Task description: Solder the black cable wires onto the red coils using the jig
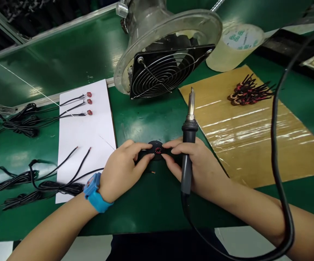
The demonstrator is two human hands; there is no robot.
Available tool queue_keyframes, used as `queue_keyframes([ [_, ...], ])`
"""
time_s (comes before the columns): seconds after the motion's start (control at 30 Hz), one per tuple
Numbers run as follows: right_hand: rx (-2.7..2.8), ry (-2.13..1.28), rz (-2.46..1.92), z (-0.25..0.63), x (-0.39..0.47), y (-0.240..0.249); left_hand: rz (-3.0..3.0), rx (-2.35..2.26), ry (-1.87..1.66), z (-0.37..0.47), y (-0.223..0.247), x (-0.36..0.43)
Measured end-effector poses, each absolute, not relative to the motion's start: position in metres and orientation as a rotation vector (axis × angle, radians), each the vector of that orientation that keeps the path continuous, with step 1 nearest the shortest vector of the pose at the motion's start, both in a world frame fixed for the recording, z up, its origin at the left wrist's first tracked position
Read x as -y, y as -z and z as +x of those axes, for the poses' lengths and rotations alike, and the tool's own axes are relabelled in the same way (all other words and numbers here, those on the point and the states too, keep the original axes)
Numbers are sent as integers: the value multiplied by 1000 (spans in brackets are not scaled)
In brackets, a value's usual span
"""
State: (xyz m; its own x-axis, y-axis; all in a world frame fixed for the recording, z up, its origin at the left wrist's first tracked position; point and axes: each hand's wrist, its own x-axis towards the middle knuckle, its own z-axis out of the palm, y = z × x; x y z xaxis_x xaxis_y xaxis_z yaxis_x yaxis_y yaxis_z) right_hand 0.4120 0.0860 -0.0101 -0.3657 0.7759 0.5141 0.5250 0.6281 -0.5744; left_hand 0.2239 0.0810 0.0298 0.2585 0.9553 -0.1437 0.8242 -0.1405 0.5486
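Observation:
A small round black piece (156, 144) with a red-and-black ringed part at its centre lies on the green bench, between my hands. My left hand (127, 165), with a blue strap at the wrist, pinches its left side between thumb and forefinger. On the other side, my right hand (197, 163) has thumb and fingertips at the right side of the piece. The same hand carries a soldering iron (186, 170), tip upward, held against the fingers. A short wire end with a bare copper tip (153, 172) shows just below the black piece.
A fan with a metal hood (162, 72) hangs ahead. White paper (86, 134) at left bears cables with red ends, beside bundled black cables (28, 125). At right are a brown board (255, 134), a pile of short wires (251, 92), a tape roll (224, 54) and the iron's looping cord (275, 137).

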Motion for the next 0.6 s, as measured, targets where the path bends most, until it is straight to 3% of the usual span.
queue_keyframes([
  [0.33,1937,-604,-1094,409,-83,13,1989,-1556,-513,236,-25,-86],
  [0.6,1924,-530,-1171,410,-82,19,2059,-1515,-439,229,-22,-85],
])
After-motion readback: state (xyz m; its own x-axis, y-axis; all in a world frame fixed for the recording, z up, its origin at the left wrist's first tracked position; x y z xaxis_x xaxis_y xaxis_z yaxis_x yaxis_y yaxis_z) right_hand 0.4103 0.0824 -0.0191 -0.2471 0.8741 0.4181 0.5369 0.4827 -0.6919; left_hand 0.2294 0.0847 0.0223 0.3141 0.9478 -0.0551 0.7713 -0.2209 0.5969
